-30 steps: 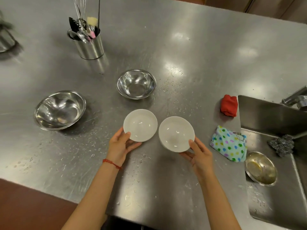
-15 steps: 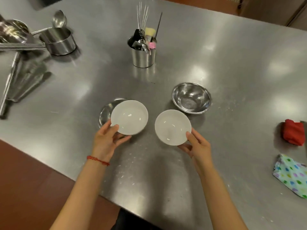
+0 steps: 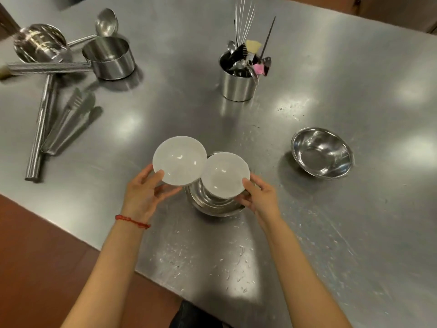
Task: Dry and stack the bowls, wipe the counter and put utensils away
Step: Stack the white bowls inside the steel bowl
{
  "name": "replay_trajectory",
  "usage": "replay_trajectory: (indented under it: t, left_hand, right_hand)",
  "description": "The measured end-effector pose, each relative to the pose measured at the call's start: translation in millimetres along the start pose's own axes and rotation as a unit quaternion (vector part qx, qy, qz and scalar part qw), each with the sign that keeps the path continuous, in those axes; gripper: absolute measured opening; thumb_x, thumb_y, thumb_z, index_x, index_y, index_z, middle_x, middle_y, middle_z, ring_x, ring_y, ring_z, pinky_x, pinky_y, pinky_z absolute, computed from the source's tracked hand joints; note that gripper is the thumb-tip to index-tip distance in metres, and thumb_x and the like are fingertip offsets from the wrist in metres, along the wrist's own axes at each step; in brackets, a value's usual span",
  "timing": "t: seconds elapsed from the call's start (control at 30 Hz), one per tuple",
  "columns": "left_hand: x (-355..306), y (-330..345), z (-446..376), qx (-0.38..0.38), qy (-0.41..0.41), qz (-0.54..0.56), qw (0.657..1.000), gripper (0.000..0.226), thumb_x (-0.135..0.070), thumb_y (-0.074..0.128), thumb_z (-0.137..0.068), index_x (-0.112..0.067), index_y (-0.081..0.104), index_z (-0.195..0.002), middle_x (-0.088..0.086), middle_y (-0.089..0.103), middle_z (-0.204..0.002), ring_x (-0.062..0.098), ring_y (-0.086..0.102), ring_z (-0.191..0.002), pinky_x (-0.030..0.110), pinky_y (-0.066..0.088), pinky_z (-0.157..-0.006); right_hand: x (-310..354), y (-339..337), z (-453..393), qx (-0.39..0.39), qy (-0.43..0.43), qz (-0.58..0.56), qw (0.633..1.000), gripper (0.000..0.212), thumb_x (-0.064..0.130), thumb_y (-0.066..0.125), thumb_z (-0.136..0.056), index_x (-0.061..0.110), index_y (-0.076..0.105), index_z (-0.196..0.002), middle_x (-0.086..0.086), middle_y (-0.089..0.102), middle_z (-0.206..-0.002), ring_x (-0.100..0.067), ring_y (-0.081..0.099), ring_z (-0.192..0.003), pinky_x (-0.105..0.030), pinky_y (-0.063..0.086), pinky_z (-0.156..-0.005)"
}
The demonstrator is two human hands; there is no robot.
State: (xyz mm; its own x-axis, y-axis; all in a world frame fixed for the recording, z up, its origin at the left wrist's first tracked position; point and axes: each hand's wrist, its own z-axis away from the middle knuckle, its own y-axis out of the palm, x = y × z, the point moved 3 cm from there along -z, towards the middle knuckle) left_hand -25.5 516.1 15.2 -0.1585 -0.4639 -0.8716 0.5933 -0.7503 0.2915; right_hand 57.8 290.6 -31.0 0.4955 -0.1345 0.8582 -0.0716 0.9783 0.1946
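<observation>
Currently: left hand (image 3: 142,194) is gripping one white bowl (image 3: 179,160); right hand (image 3: 260,197) is gripping another white bowl (image 3: 224,177) over a steel bowl (image 3: 212,204) on the counter (image 3: 354,233).

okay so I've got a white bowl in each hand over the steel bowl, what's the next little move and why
Probably lower the right hand's white bowl into the steel bowl directly beneath it. It already hangs over that bowl's opening, while the left hand's white bowl sits off to the side, overlapping its rim. Setting one down first frees a spot to nest the other.
</observation>
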Motion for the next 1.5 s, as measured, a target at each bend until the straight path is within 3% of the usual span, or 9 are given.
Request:
replay_trajectory:
  t: [0.23, 0.5, 0.6, 0.83, 1.0, 1.13, 1.27, 1.37, 1.5]
  left_hand:
    - [8, -3, -13, 0.006, -0.035, -0.002, 0.999, 0.038, -0.004, 0.049, -0.090, -0.010, 0.050, -0.127, 0.000, 0.060, -0.110, 0.030, 0.062, -0.097, 0.038, 0.060, -0.065]
    - [18, 17, -18, 0.044, -0.053, -0.036, 0.997, 0.036, -0.004, 0.053, -0.088, -0.015, 0.055, -0.122, -0.002, 0.062, -0.105, 0.024, 0.068, -0.083, 0.031, 0.058, -0.055]
    - [22, 29, -18, 0.055, -0.065, -0.051, 0.995, 0.038, -0.003, 0.053, -0.088, -0.012, 0.052, -0.125, -0.002, 0.064, -0.098, 0.019, 0.070, -0.071, 0.032, 0.059, -0.054]
    - [32, 50, -19, 0.062, -0.099, -0.139, 0.983, 0.039, -0.002, 0.055, -0.087, -0.013, 0.052, -0.125, 0.005, 0.060, -0.092, 0.028, 0.062, -0.077, 0.035, 0.059, -0.052]
    - [40, 57, -22, 0.056, -0.095, -0.216, 0.970, 0.038, 0.000, 0.056, -0.086, -0.011, 0.054, -0.122, 0.008, 0.059, -0.096, 0.029, 0.061, -0.083, 0.035, 0.059, -0.053]
    - [42, 56, -27, 0.049, -0.072, -0.270, 0.959, 0.036, 0.002, 0.057, -0.085, -0.006, 0.055, -0.120, 0.009, 0.058, -0.095, 0.024, 0.062, -0.076, 0.030, 0.056, -0.054]
    - [42, 45, -32, 0.013, -0.009, -0.299, 0.954, 0.029, 0.003, 0.063, -0.081, 0.000, 0.060, -0.109, 0.006, 0.056, -0.078, 0.015, 0.059, -0.062, 0.015, 0.051, -0.042]
    - [44, 29, -37, -0.042, 0.041, -0.310, 0.949, 0.025, -0.008, 0.064, -0.083, -0.002, 0.062, -0.107, 0.012, 0.058, -0.089, 0.015, 0.057, -0.064, 0.013, 0.048, -0.040]
    - [62, 16, -42, -0.067, -0.029, -0.286, 0.955, 0.029, -0.011, 0.059, -0.087, -0.004, 0.059, -0.115, 0.011, 0.060, -0.099, 0.024, 0.059, -0.082, 0.024, 0.052, -0.051]
  right_hand:
    - [-15, 14, -11, -0.057, 0.016, 0.085, 0.995, 0.036, 0.008, 0.060, -0.087, 0.011, 0.057, -0.123, -0.007, 0.061, -0.105, -0.026, 0.060, -0.101, -0.032, 0.058, -0.067]
    - [-11, 8, -10, -0.109, -0.061, 0.290, 0.949, 0.022, 0.013, 0.062, -0.086, 0.005, 0.067, -0.106, -0.009, 0.068, -0.080, -0.027, 0.066, -0.068, -0.029, 0.057, -0.058]
    - [-4, 0, -6, -0.135, -0.085, 0.325, 0.932, 0.027, 0.018, 0.062, -0.086, 0.003, 0.066, -0.108, -0.015, 0.071, -0.088, -0.031, 0.067, -0.076, -0.044, 0.056, -0.078]
    - [-2, -44, 3, -0.224, -0.092, 0.295, 0.924, 0.035, 0.025, 0.066, -0.083, 0.009, 0.064, -0.114, -0.002, 0.067, -0.086, -0.017, 0.062, -0.085, -0.031, 0.048, -0.084]
    - [-18, -49, -3, -0.159, -0.050, 0.214, 0.963, 0.029, 0.016, 0.066, -0.084, 0.006, 0.065, -0.110, -0.003, 0.065, -0.075, -0.021, 0.063, -0.070, -0.035, 0.056, -0.072]
    - [-31, -44, -6, -0.107, -0.007, 0.134, 0.985, 0.013, 0.012, 0.060, -0.088, 0.006, 0.072, -0.087, -0.004, 0.060, -0.056, -0.013, 0.055, -0.049, -0.020, 0.052, -0.050]
    - [-33, -42, -5, -0.100, 0.010, 0.085, 0.991, 0.017, 0.012, 0.060, -0.088, 0.006, 0.073, -0.077, -0.010, 0.065, -0.068, -0.014, 0.062, -0.058, -0.020, 0.053, -0.054]
    - [-30, -40, -4, -0.096, 0.017, 0.060, 0.993, 0.023, 0.010, 0.060, -0.087, 0.013, 0.073, -0.068, -0.013, 0.067, -0.073, -0.020, 0.063, -0.066, -0.022, 0.055, -0.056]
    - [-27, -39, -2, -0.111, 0.026, 0.043, 0.993, 0.011, 0.008, 0.061, -0.087, 0.007, 0.072, -0.087, -0.010, 0.069, -0.073, -0.019, 0.064, -0.065, -0.021, 0.055, -0.054]
